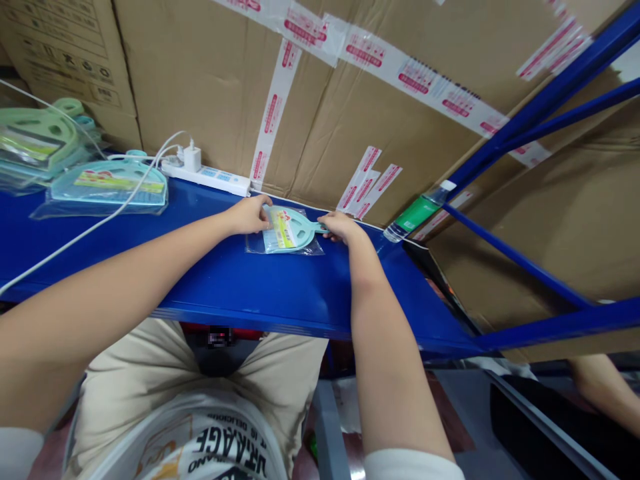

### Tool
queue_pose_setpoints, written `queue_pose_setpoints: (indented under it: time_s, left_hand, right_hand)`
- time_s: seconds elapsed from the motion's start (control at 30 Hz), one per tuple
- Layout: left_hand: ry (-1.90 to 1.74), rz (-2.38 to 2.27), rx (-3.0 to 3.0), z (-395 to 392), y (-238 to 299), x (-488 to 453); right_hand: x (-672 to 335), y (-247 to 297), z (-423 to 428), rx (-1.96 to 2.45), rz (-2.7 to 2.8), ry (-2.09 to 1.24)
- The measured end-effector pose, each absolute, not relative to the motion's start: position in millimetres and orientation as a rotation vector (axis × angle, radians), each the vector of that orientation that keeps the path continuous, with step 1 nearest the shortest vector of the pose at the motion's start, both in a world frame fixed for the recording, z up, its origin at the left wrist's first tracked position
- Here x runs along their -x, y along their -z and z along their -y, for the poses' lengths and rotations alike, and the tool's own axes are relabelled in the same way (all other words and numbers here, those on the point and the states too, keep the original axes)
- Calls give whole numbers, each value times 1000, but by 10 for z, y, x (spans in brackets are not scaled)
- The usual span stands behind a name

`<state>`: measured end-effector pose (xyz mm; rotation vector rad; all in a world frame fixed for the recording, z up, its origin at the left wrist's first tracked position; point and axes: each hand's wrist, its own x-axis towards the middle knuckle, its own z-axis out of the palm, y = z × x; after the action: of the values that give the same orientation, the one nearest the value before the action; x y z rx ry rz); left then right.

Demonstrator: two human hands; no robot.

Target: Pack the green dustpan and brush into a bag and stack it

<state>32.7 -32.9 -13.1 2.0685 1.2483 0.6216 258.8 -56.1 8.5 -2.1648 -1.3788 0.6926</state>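
Observation:
A light blue plastic utensil with a yellow paper label (289, 230) lies in a clear plastic bag on the blue shelf board (240, 287). My left hand (250, 215) pinches the bag's left edge, fingers closed on it. At the bag's right end, my right hand (339, 227) grips the utensil's handle through the plastic. Both forearms reach over the shelf from the near side.
Bagged blue and green utensils (107, 187) are stacked at the shelf's left. A white power strip (207, 177) with a charger and cable runs along the back. Taped cardboard boxes (350, 100) form the wall behind. A green-labelled bottle (417, 212) leans by the blue rack struts at right.

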Motion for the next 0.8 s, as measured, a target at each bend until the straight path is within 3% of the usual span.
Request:
queue_pose_setpoints:
  time_s: [0.8]
  left_hand:
    - [-680, -1264, -2180, 254, 203, -321]
  right_hand:
    - [-2525, -137, 613, 2148, 1302, -788]
